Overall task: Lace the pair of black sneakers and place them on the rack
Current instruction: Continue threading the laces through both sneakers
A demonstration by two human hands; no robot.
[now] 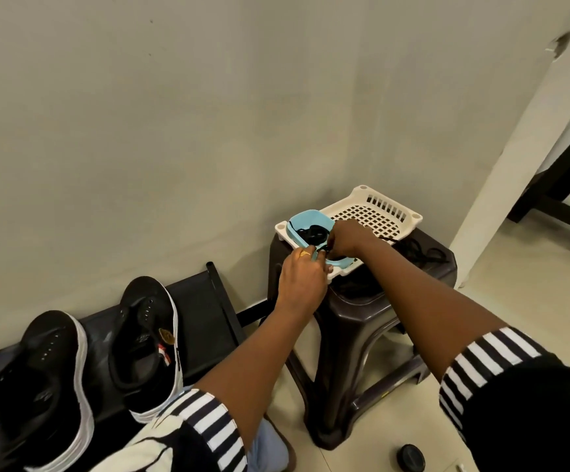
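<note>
From the head view, both hands reach into the blue tray (305, 223) on the white basket (384, 212); the left hand (302, 277) and right hand (346, 237) have fingers pinching the black laces (315, 233). Best to lift one lace free of the tangle. The unlaced sneakers (147, 338) sit on the rack (205, 301).

Matt black cloth sneakers (82, 366), glossy dark plastic stool (362, 321), perforated white plastic tray (409, 218), smooth blue plastic bowl (305, 219)

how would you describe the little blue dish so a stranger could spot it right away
Find the dark plastic stool against the wall, with a white slotted tray on top. The blue dish sits at that tray's left end. It is the only blue thing there, and it holds black laces.
</note>
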